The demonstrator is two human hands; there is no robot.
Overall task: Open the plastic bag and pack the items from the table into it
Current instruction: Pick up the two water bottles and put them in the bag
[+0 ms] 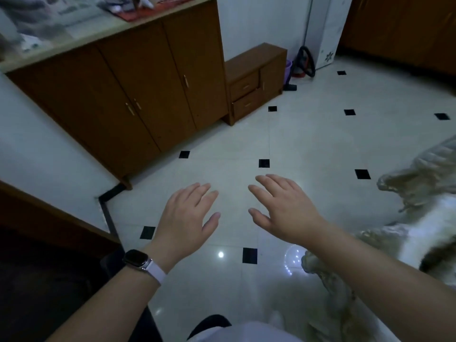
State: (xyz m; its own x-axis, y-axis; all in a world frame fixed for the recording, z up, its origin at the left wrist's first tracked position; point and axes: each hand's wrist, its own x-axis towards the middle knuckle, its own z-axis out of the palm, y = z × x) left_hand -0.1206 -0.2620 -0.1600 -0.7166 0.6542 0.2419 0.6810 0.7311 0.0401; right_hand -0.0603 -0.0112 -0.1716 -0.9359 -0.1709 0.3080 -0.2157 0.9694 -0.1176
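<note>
Left hand (187, 215) and right hand (283, 208) hover outspread above floor (320, 134).

The items (74, 9) are seen only at the upper left edge of the view, laid on a pale surface (81, 38) and heavily blurred. A red flat piece (158, 10) is laid near the surface's right end, and a small white object (146, 1) is set on or just behind it. Further left, grey and white shapes (37, 19) are spread along the surface. They are possibly crumpled wrapping, but this cannot be told.
</note>
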